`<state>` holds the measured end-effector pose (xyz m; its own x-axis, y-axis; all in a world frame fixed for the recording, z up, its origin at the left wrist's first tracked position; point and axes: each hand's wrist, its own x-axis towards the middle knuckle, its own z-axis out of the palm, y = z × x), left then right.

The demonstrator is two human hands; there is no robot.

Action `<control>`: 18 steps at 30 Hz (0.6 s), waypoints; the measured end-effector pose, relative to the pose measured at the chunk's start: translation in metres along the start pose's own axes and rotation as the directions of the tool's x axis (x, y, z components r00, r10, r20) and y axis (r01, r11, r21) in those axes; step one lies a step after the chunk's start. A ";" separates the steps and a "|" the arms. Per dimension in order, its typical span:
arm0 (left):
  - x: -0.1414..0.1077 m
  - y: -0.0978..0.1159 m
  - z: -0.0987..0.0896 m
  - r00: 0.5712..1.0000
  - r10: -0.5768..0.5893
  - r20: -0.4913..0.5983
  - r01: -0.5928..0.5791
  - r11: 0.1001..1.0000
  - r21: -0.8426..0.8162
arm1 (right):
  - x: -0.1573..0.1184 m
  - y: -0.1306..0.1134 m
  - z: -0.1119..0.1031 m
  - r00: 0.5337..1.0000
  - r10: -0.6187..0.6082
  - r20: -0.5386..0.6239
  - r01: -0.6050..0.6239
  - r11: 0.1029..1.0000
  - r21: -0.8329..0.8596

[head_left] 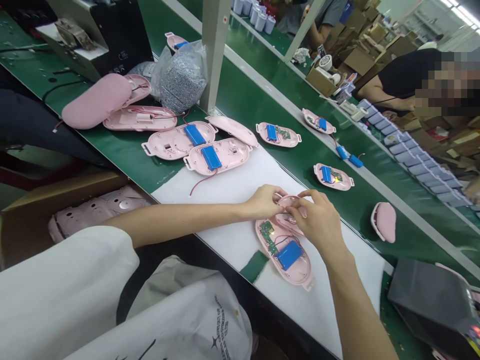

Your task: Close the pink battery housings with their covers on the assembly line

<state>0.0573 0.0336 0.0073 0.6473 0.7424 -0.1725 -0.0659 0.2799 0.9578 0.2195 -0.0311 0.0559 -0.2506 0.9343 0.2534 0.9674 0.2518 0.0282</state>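
"What do the hands have?"

"A small round pink piece (288,216). The left hand (265,202) and the right hand (318,220) hold it from either side in a narrow grip, their fingers curled close around it. They hide most of it, so I can't tell exactly what it is."

"Where is it?"

"Above the near end of the white sheet (228,212), right by the top of an open pink shell (305,272) lying on that sheet."

"What's in the shell?"

"A blue battery (288,255) and a green circuit board (268,237), with thin red wires (287,239) running between them and up toward the piece."

"What else is near the sheet?"

"At its far end, two more open shells (216,156) sit side by side, each with a blue battery, and a loose red wire (202,182) trails onto the sheet. Beyond its long edge, the green belt (300,112) carries more shells and two loose batteries (348,156). A domed pink cover (384,222) sits there too."

"And on the near side?"

"A cardboard box (63,220) of pink shells sits just below the sheet's edge."

"Anyone else?"

"Yes, across the belt from the sheet, a person in a black shirt (397,75) leans forward, well apart from these hands."
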 end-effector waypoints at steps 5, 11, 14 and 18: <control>-0.003 -0.002 -0.001 1.000 0.001 -0.013 0.000 0.997 0.078 | 0.012 0.020 -0.010 0.935 0.335 0.118 -0.351 0.921 0.169; -0.006 0.002 -0.005 0.994 0.100 -0.037 -0.089 0.970 0.227 | 0.012 0.045 -0.018 0.873 0.356 0.333 -0.472 0.786 0.399; -0.006 0.008 -0.008 0.986 0.144 0.080 -0.163 0.924 0.346 | 0.006 0.036 -0.017 0.903 0.355 0.243 -0.430 0.768 0.475; -0.003 0.010 -0.010 0.968 0.165 0.189 -0.223 0.910 0.350 | 0.001 0.023 -0.020 0.915 0.353 0.194 -0.401 0.766 0.502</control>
<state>0.0471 0.0399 0.0152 0.7591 0.6501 0.0346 0.0613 -0.1242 0.9904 0.2422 -0.0291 0.0766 0.1043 0.9931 0.0542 0.8228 -0.0556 -0.5657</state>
